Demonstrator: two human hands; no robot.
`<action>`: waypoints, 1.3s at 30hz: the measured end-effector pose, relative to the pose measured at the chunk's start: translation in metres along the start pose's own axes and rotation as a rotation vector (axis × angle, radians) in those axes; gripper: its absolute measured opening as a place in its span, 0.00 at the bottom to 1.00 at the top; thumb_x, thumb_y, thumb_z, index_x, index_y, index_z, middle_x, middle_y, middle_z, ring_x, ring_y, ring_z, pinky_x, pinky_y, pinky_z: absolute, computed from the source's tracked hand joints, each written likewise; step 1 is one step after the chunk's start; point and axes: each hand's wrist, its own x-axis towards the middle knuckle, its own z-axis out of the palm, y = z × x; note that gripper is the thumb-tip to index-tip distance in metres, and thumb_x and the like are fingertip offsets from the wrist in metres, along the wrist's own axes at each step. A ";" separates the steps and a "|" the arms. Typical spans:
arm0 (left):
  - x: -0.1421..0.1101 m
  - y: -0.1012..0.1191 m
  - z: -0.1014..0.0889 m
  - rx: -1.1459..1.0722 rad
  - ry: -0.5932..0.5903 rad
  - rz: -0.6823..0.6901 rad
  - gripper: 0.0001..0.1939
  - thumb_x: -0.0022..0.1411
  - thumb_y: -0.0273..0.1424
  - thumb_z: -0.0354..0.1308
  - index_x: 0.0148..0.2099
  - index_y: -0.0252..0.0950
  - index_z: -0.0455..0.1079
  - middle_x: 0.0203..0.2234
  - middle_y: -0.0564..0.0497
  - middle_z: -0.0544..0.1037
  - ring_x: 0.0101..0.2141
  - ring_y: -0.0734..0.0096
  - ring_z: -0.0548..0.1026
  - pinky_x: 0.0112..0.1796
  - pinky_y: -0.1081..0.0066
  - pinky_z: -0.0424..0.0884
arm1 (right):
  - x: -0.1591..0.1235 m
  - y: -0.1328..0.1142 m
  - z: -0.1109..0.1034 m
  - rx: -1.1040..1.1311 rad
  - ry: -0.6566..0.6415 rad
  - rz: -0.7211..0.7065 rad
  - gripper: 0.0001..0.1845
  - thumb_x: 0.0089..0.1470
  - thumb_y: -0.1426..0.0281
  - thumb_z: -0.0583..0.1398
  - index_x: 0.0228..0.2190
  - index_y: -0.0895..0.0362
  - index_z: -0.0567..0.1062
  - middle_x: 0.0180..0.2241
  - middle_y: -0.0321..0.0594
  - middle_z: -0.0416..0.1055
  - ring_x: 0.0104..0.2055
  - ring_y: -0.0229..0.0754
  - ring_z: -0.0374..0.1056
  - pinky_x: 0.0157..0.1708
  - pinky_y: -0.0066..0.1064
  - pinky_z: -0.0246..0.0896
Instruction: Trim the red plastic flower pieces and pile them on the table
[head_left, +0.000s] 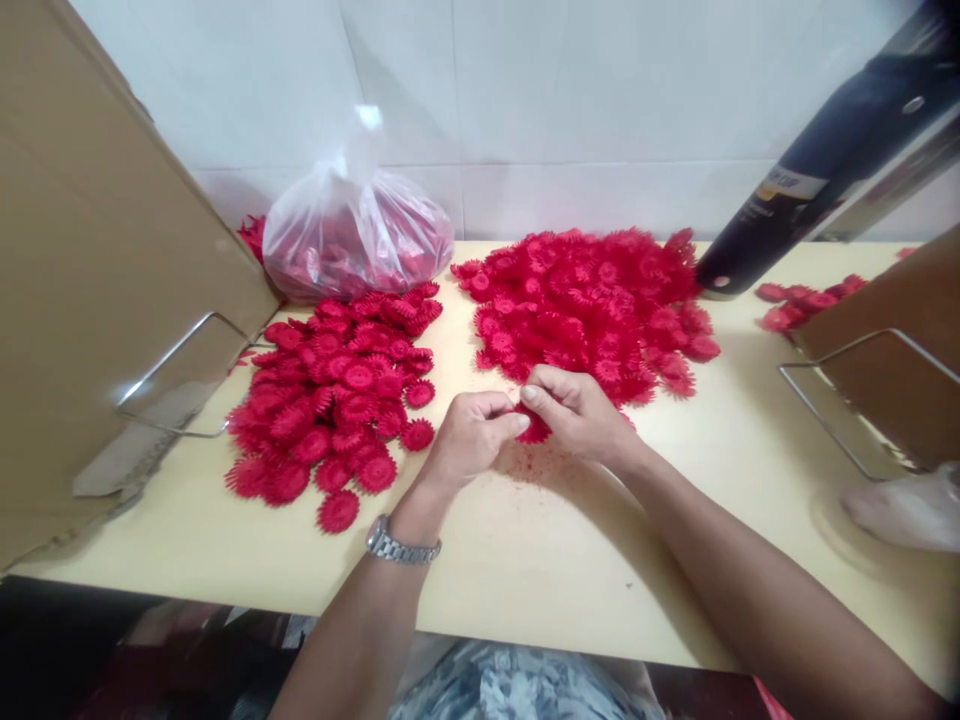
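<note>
Between my two hands is a red disc with a fringed, petal-like edge. My left hand pinches its left side between thumb and fingers. On its upper right, my right hand has thumb and forefinger closed on it, so part of the disc is hidden. Just beyond my hands lies a large heap of similar red fringed discs. Another pile of red discs spreads to the left of my left hand. Small red crumbs are scattered on the table below the disc.
A tied clear plastic bag of red pieces stands behind the left pile. Cardboard with a wire handle rises at the left; a brown box stands at the right. A dark cylinder leans at the back right of the yellowish table.
</note>
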 end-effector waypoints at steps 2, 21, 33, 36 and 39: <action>0.000 0.001 -0.001 -0.035 0.009 0.036 0.12 0.47 0.28 0.57 0.17 0.34 0.59 0.13 0.60 0.56 0.18 0.82 0.53 0.20 0.75 0.49 | 0.000 0.000 0.004 0.241 -0.027 0.056 0.21 0.54 0.57 0.55 0.18 0.56 0.57 0.17 0.28 0.49 0.19 0.30 0.47 0.19 0.26 0.43; 0.007 0.008 0.008 -0.924 0.190 -0.281 0.19 0.64 0.39 0.45 0.34 0.31 0.70 0.25 0.48 0.75 0.25 0.74 0.72 0.27 0.73 0.68 | -0.009 0.005 0.032 -0.560 0.093 -0.662 0.07 0.57 0.71 0.54 0.34 0.55 0.73 0.32 0.43 0.70 0.40 0.44 0.64 0.38 0.37 0.58; -0.005 0.026 0.031 -0.950 0.082 -0.109 0.25 0.59 0.50 0.45 0.44 0.37 0.71 0.41 0.45 0.76 0.48 0.60 0.71 0.43 0.64 0.69 | 0.045 -0.016 0.039 -0.307 0.357 -0.194 0.24 0.61 0.57 0.42 0.48 0.53 0.69 0.45 0.45 0.69 0.49 0.47 0.62 0.51 0.45 0.53; -0.003 0.028 0.024 -0.931 0.145 -0.041 0.30 0.59 0.54 0.39 0.47 0.38 0.69 0.45 0.46 0.75 0.51 0.61 0.69 0.44 0.65 0.69 | 0.039 -0.019 0.056 -0.222 0.264 -0.064 0.29 0.60 0.52 0.39 0.53 0.51 0.65 0.55 0.43 0.62 0.59 0.50 0.53 0.58 0.52 0.40; 0.001 0.025 0.013 -0.847 0.254 -0.032 0.31 0.60 0.54 0.34 0.49 0.41 0.67 0.48 0.48 0.72 0.52 0.64 0.68 0.45 0.68 0.69 | 0.020 -0.032 0.074 -0.131 0.161 0.018 0.35 0.58 0.48 0.37 0.58 0.52 0.59 0.62 0.42 0.49 0.65 0.50 0.38 0.62 0.54 0.29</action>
